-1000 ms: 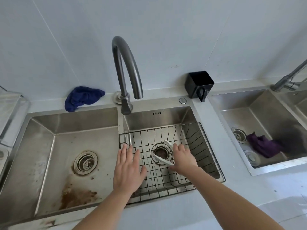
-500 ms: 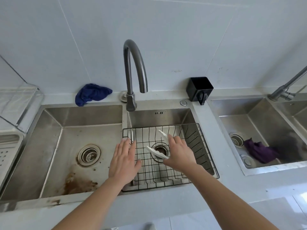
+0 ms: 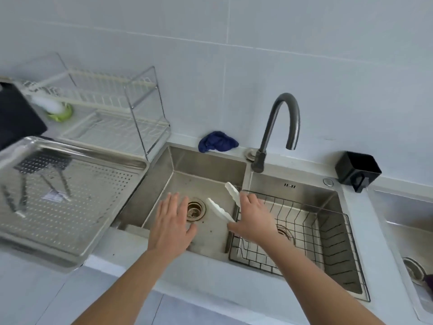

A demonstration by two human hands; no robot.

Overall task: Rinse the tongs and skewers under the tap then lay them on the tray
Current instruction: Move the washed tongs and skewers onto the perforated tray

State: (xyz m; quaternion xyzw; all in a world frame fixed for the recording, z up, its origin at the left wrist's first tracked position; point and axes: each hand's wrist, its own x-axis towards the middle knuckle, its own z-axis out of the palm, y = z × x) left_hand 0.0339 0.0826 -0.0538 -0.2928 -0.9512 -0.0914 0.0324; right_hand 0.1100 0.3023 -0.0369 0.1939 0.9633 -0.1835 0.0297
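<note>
My right hand (image 3: 254, 219) grips white plastic tongs (image 3: 220, 208), whose two scalloped arms point up and left over the divider between the sink basins. My left hand (image 3: 172, 222) hovers flat with fingers spread over the left basin (image 3: 187, 167), just left of its drain. A perforated steel tray (image 3: 77, 198) sits on the counter at the left. On it lie dark tongs and a few skewers (image 3: 42, 179), blurred. The grey tap (image 3: 278, 127) arches behind the sink; no water runs from it.
A black wire basket (image 3: 328, 235) fills the right basin. A clear dish rack (image 3: 112, 109) stands behind the tray. A blue cloth (image 3: 216, 141) lies on the ledge, a black holder (image 3: 357, 171) at the right, and a second sink (image 3: 410, 231) at the far right.
Both hands have moved left, from over the wire basket toward the left basin, with the white tongs still held in the right. The view swung left and the tray came into sight.
</note>
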